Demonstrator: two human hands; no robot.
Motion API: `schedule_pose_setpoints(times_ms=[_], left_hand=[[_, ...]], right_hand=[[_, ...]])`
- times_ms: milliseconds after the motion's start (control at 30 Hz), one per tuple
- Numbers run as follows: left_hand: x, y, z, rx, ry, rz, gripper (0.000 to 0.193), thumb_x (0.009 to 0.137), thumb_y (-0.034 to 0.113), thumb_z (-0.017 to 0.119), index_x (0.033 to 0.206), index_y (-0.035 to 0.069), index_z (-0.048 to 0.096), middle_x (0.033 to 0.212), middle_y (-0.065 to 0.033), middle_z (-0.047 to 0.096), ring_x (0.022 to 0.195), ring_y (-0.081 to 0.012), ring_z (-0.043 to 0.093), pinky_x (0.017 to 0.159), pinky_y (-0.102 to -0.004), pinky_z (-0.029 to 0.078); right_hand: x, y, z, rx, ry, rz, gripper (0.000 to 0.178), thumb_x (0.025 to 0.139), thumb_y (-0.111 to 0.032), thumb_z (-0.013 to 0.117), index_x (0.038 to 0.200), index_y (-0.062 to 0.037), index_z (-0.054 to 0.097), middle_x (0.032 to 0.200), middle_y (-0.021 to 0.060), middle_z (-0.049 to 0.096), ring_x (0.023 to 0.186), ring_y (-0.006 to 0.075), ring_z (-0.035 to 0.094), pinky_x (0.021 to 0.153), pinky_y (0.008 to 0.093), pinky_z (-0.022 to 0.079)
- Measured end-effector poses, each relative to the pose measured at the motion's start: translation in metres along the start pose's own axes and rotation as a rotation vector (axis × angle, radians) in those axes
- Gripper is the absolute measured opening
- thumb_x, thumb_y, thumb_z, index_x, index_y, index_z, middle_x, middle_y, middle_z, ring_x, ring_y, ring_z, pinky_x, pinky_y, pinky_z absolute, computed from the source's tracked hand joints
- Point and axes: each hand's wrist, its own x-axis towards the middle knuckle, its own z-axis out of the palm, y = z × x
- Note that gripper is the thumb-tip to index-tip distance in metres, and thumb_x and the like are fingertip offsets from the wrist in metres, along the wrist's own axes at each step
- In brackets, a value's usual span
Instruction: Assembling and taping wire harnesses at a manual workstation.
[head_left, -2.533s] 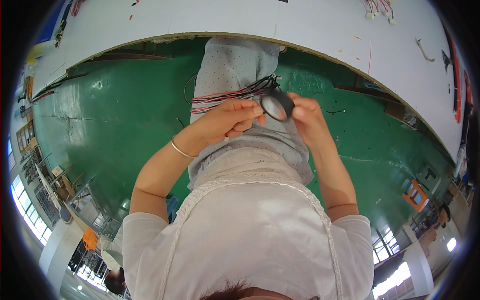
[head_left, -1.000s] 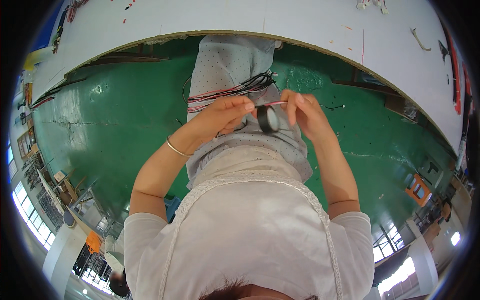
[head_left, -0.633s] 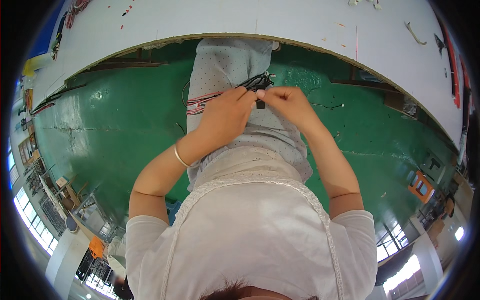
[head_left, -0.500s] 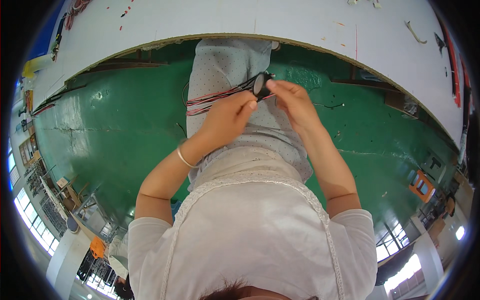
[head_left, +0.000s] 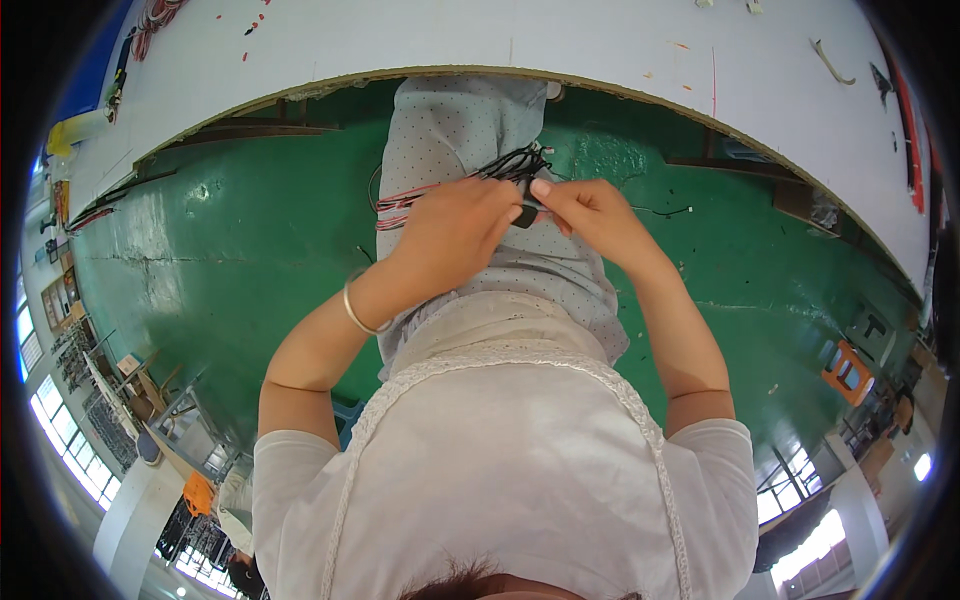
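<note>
A bundle of thin black and red wires [head_left: 400,203] lies across my lap, its black ends [head_left: 520,160] fanning out beyond my fingers. My left hand [head_left: 455,222] is closed over the bundle, with the fingertips near the middle of my lap. My right hand [head_left: 598,218] is closed, thumb and fingers pinched on black tape [head_left: 524,216] that shows at the wires, right beside my left fingertips. Part of the tape is hidden by my fingers.
A white worktable [head_left: 560,35] curves across the far side, with wire scraps and a cable bundle [head_left: 155,18] on it. Below is a green floor [head_left: 250,270]. An orange stool [head_left: 848,372] stands at the right. Another person [head_left: 238,510] is at the lower left.
The black tape roll has tipped and moved down toward me, between my hands. My right hand has come slightly nearer to me. More black wire ends show above my fingers.
</note>
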Motion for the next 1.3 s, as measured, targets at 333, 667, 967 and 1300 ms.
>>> schedule_pose_setpoints(times_ms=[333, 667, 967, 1300], left_hand=[[-0.021, -0.010, 0.013, -0.680, -0.095, -0.429, 0.016, 0.100, 0.020, 0.055, 0.096, 0.004, 0.058, 0.073, 0.0035, 0.052, 0.057, -0.0131, 0.050, 0.048, -0.0283, 0.036], [-0.010, -0.009, -0.004, -0.772, -0.210, -0.450, 0.014, 0.099, 0.019, 0.059, 0.095, 0.006, 0.061, 0.074, 0.0031, 0.053, 0.060, -0.0064, 0.044, 0.052, -0.0217, 0.033], [-0.012, 0.008, 0.023, -0.017, 0.178, -0.031, 0.008, 0.090, 0.013, 0.065, 0.092, 0.006, 0.062, 0.074, -0.0064, 0.056, 0.057, -0.0261, 0.052, 0.051, -0.0343, 0.041], [-0.019, -0.016, 0.003, -1.489, -0.375, -0.935, 0.016, 0.101, 0.023, 0.056, 0.098, 0.009, 0.062, 0.067, 0.0101, 0.043, 0.051, -0.0006, 0.026, 0.044, -0.0186, 0.019]], right_hand=[[-0.003, 0.005, 0.015, 0.635, 0.081, -0.035, 0.030, 0.092, -0.031, 0.069, 0.074, -0.0063, 0.067, 0.069, -0.0072, 0.049, 0.065, 0.0033, 0.038, 0.059, 0.0227, 0.029], [-0.006, 0.013, 0.003, 0.272, 0.144, -0.187, 0.038, 0.099, -0.036, 0.056, 0.078, -0.0062, 0.063, 0.066, -0.0071, 0.046, 0.062, 0.0056, 0.038, 0.057, 0.0250, 0.030], [0.006, 0.013, 0.014, 0.352, 0.006, 0.051, 0.025, 0.092, -0.031, 0.069, 0.088, -0.0059, 0.069, 0.070, -0.0094, 0.054, 0.064, 0.0018, 0.042, 0.057, 0.0209, 0.032], [0.005, 0.057, -0.003, 0.525, -0.349, -0.543, 0.011, 0.090, -0.017, 0.060, 0.088, -0.0060, 0.059, 0.091, 0.0003, 0.053, 0.088, 0.0076, 0.045, 0.076, 0.0268, 0.038]])
